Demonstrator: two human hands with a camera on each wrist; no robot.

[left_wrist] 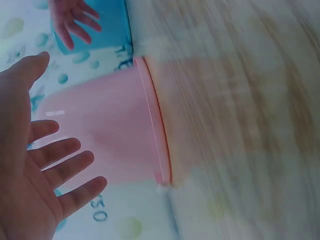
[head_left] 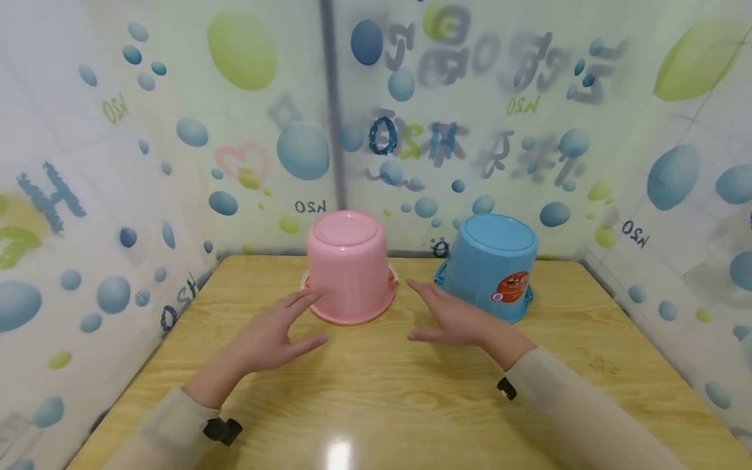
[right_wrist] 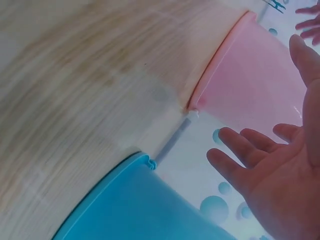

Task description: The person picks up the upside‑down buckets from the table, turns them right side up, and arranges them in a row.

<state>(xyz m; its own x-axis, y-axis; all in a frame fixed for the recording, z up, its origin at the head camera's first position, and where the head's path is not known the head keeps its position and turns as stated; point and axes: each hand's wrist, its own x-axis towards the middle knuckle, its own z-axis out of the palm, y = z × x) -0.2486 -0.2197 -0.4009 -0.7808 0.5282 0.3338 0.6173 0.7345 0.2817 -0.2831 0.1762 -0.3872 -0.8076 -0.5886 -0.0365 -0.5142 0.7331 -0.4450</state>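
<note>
A pink bucket (head_left: pixel 348 274) stands upside down on the wooden table, its rim downward and its handle folded at the rim. To its right a blue bucket (head_left: pixel 490 261) is also upturned, with a red oval label on its side. My left hand (head_left: pixel 271 336) hovers at the near left of the pink bucket, fingers spread and holding nothing. Between the two buckets, a little nearer to me, is my right hand (head_left: pixel 452 318), its fingers extended and nothing in it. In the left wrist view the palm (left_wrist: pixel 35 185) faces the pink bucket, apart from it as far as I can see.
The wooden table (head_left: pixel 376 398) reaches back to a wall covering (head_left: pixel 470 176) printed with blue and green bubbles. Similar printed walls stand on the left and right. Dark straps or devices (head_left: pixel 222 431) sit under both sleeves.
</note>
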